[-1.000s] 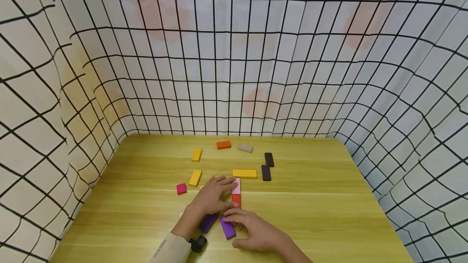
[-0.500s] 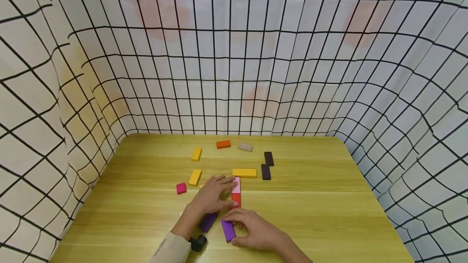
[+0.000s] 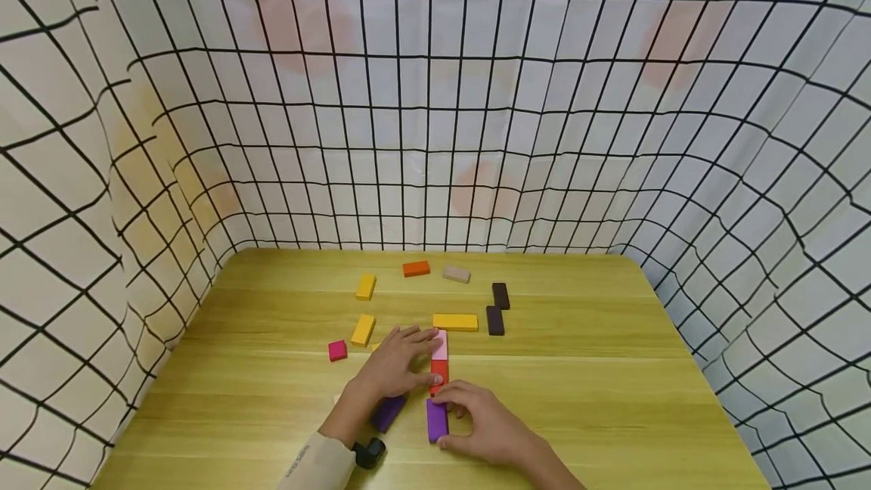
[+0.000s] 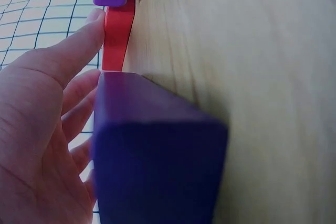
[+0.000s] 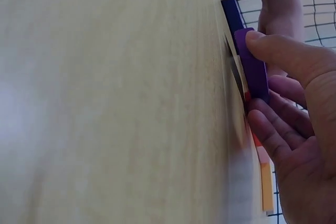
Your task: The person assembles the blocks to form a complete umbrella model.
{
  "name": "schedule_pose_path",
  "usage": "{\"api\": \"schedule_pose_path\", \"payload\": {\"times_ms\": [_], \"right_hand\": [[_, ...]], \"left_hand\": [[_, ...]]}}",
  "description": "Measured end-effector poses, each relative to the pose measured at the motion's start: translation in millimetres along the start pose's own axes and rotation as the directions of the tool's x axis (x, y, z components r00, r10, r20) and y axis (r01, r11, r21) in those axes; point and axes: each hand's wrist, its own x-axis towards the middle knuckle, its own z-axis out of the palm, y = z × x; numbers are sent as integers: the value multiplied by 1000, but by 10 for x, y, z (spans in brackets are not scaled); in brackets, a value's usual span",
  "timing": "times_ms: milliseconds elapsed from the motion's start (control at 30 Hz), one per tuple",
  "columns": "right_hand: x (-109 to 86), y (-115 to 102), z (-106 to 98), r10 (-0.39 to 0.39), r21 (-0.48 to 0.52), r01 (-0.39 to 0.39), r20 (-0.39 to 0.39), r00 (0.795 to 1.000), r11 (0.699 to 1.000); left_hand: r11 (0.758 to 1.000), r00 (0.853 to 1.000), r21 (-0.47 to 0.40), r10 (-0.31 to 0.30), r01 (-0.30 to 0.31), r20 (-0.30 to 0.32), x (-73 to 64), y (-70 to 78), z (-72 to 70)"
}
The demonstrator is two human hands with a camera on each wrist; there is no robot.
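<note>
My right hand pinches a bright purple block lengthwise between thumb and fingertips. In the right wrist view that purple block looks slightly raised from the table. A red block lies just beyond it, end to end with a pink block. My left hand rests beside this row, its thumb touching the red block and its fingertips at the pink one. Below the left palm lies a dark purple block, which looms large in the left wrist view.
A long yellow block lies across the pink block's far end. Two dark brown blocks lie to its right. Farther back are an orange block and a beige block. Yellow blocks and a crimson block lie left.
The right hand has turned the bright purple block from a slant to nearly straight and shifted it right, into line with the red block. The left hand has stayed in place.
</note>
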Motion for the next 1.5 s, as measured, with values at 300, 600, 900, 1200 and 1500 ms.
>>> {"api": "schedule_pose_path", "payload": {"times_ms": [300,600,900,1200,1500], "right_hand": [[-23,12,-26,-1,18,1,-18,1000,1000],[-22,15,-11,4,-25,-5,-42,999,1000],[-15,35,18,-9,-21,7,-87,996,1000],[-20,33,20,7,-33,-10,-100,995,999],[-20,26,11,46,-48,-52,-108,993,998]], "left_hand": [[1000,1000,-13,2,-3,-15,3,2,-2],[1000,1000,-17,9,-10,-26,-5,-8,22],[999,999,-28,13,-14,-35,-8,-18,26],[999,999,-34,11,-12,-40,-16,-16,33],[1000,998,-17,15,-16,-67,-10,-25,50]]}}
